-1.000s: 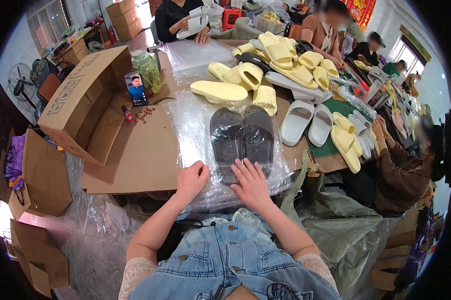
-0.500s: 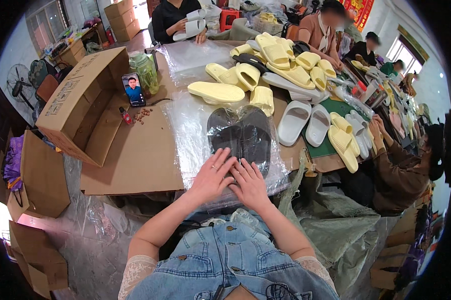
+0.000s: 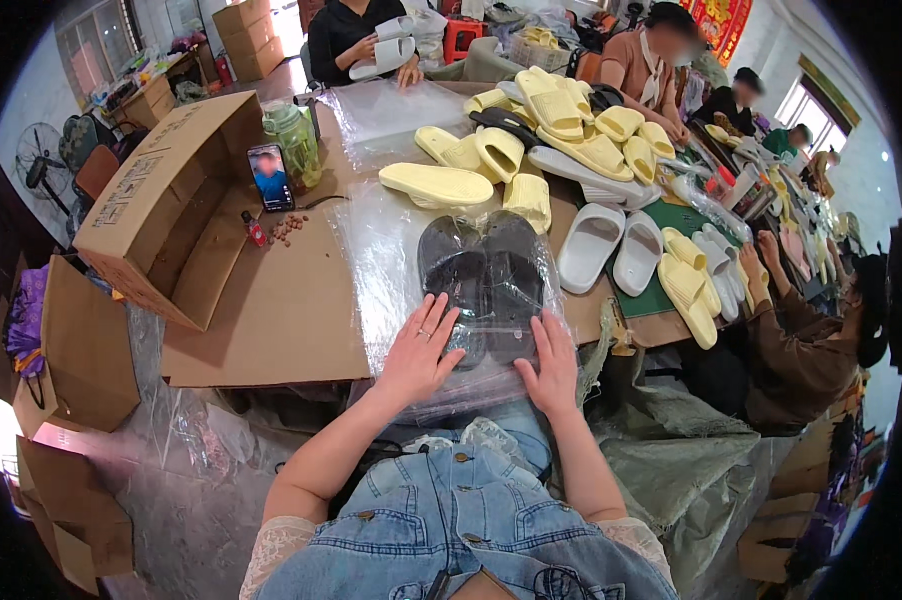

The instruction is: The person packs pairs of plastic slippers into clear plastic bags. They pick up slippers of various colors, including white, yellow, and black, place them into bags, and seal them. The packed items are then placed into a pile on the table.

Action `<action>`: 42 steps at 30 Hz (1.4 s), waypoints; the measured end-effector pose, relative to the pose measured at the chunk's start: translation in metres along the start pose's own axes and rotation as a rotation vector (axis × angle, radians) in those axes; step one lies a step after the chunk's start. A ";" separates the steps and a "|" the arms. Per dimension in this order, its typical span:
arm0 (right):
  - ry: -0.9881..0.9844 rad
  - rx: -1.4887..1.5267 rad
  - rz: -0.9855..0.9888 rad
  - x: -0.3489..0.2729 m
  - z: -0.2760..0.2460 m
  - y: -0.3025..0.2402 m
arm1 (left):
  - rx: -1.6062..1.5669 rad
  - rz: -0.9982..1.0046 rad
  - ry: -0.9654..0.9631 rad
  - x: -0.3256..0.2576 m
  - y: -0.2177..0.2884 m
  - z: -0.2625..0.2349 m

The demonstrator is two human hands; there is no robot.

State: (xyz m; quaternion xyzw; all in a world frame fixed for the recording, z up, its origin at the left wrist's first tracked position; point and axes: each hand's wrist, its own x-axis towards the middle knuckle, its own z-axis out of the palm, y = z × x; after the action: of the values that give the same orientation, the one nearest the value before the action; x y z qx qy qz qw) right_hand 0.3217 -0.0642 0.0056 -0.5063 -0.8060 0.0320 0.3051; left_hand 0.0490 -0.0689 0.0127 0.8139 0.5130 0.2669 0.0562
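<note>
A pair of black slippers (image 3: 455,255) lies side by side in a clear plastic bag (image 3: 559,330) at the table's near edge, toes pointing away from me. Pressed flat on the bag's near left part is my left hand (image 3: 419,350), fingers stretched over the left slipper's lower end. My right hand (image 3: 554,368) rests at the bag's right edge beside the right slipper, thumb apart from the fingers. Neither hand grips anything. More clear plastic bags (image 3: 383,240) lie stacked under the packed pair.
Yellow slippers (image 3: 436,186) pile up beyond the bag; a grey-white pair (image 3: 590,247) stands to its right. An open cardboard box (image 3: 161,200), a phone (image 3: 270,178) and a green jug (image 3: 293,145) occupy the left. A co-worker (image 3: 801,320) sits at right; others sit farther back.
My hands have moved apart from the middle of the bag, the right one sliding to its right edge. The bag's plastic now lies flatter over the black slippers.
</note>
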 end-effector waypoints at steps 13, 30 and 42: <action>0.250 0.136 0.031 0.040 -0.007 -0.042 | -0.001 -0.003 0.017 -0.001 0.001 0.001; 0.027 0.083 0.365 0.080 0.035 -0.053 | -0.321 -0.298 0.360 0.008 -0.061 -0.050; 0.028 0.110 0.364 0.080 0.036 -0.056 | 0.534 -0.599 0.362 0.060 -0.256 -0.072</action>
State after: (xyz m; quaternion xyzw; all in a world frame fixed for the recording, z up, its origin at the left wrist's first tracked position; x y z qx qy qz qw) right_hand 0.2345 -0.0153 0.0336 -0.6267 -0.6937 0.1235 0.3327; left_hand -0.1727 0.0891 0.0032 0.5553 0.7789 0.2353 -0.1722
